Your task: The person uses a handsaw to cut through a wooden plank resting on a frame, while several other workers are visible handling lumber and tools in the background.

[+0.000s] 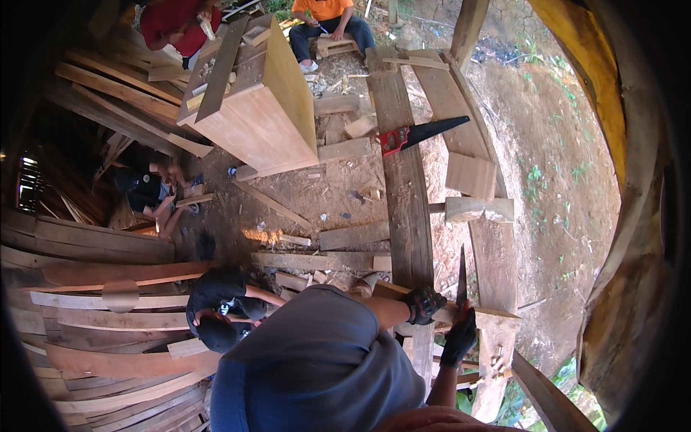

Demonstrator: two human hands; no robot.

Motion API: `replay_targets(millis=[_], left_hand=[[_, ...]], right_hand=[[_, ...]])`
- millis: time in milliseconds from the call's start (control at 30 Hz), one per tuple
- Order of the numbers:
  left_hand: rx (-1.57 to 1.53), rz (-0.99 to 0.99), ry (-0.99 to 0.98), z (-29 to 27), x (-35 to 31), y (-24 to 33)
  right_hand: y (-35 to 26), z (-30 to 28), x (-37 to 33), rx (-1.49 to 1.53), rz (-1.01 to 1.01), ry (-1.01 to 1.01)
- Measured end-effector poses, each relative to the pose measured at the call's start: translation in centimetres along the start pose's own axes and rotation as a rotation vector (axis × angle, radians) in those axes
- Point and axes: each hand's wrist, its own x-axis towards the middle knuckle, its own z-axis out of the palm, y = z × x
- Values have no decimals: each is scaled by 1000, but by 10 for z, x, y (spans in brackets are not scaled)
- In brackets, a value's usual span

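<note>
My right hand (459, 338), in a dark glove, is closed round the red handle of a handsaw. The narrow saw blade (462, 277) points away from me, close to a piece of wood (448, 312). Just left of it, my left hand (425, 306), also in a dark glove, has its fingers curled over that piece of wood. The piece lies across a long thick plank (408, 216); my hand and body partly hide it. Farther along this plank rests a second handsaw (423, 135) with a red and black handle and a dark blade.
Another plank (493, 266) runs along the right, bearing a wooden block (471, 174) and a curved block (479, 209). A large wooden cabinet (252, 122) stands far left. A person in black (223, 302) crouches close on my left; others sit farther off. Boards (115, 320) are stacked at left.
</note>
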Motion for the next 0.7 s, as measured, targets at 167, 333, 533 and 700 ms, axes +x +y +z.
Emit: replay_targets(millis=[167,333,533,700], left_hand=[[-78,15,-15,-16,3,-1],[-111,-59,9,-12,3,-3],[-202,-129,-226,-31,11,-3],[-144,-67,-192,-34,17,-5]], right_hand=[[-15,-11,64,-253,45,-292],[11,2,80,-2,55,-221],[-6,-5,82,279,224,-207],[-44,-36,55,398,400,-158]])
